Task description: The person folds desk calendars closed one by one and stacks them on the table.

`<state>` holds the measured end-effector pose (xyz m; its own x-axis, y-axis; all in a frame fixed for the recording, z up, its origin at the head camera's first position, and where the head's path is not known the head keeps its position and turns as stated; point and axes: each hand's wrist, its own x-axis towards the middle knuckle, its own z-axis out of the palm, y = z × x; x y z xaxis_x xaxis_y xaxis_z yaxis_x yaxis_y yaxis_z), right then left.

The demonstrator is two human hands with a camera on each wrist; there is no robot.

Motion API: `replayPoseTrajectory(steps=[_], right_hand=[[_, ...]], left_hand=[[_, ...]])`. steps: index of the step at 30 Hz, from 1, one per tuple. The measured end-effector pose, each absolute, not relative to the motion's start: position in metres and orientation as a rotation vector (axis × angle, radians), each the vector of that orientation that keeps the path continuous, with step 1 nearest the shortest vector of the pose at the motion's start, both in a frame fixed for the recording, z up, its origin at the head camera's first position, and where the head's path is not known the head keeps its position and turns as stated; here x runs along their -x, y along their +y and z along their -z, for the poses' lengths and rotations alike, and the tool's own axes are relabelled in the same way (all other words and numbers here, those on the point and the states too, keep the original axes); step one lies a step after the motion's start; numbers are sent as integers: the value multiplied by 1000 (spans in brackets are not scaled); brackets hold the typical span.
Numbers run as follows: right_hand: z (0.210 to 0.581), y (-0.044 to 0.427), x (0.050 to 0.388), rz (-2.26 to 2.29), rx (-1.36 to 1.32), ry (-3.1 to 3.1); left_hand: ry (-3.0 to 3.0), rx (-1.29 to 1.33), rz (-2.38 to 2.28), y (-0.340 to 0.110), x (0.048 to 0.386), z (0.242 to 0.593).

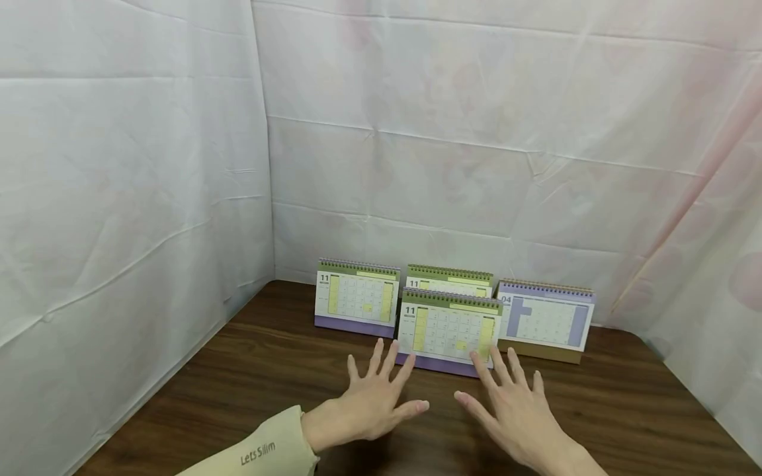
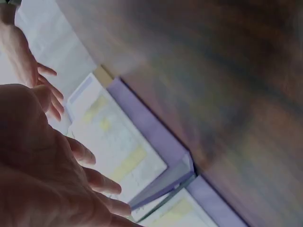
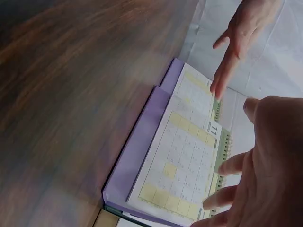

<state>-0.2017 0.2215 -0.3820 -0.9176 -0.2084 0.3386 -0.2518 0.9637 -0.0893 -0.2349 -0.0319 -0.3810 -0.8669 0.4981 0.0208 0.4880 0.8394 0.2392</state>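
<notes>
Several spiral-bound desk calendars stand upright on the wooden table. The front calendar (image 1: 449, 327), with a green header, "11" and a purple base, is in the middle. Behind it another green-topped calendar (image 1: 450, 272) is mostly hidden. To the left stands a similar calendar (image 1: 357, 297), and to the right a lilac one marked "04" (image 1: 544, 317) on a tan base. My left hand (image 1: 372, 403) has its fingers spread, before the front calendar's left side. My right hand (image 1: 514, 410) is likewise spread, before its right side. Both hands hold nothing; the right wrist view shows the front calendar (image 3: 175, 165) beyond the right fingers.
The dark wooden tabletop (image 1: 238, 370) stretches under the calendars and hands. White cloth (image 1: 131, 165) hangs along the left, and a pale patterned cloth (image 1: 446, 165) hangs behind the table and along the right.
</notes>
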Motion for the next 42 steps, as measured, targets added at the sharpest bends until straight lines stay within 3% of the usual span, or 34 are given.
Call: replayPoseTrajectory(steps=[6, 15, 24, 34, 42], right_hand=[[363, 235, 214, -362, -296, -2822], [328, 282, 264, -1037, -265, -2948], [322, 299, 298, -1909, 10, -2881], [334, 292, 323, -2367, 92, -2722], [335, 285, 333, -2452, 36, -2696]], left_hand=[[3022, -740, -595, -42, 260, 364], [2867, -721, -1167, -49, 309, 334], [2329, -291, -1733, -34, 342, 337], [1991, -30, -2011, -9, 354, 346], [1989, -49, -2006, 2, 354, 347]])
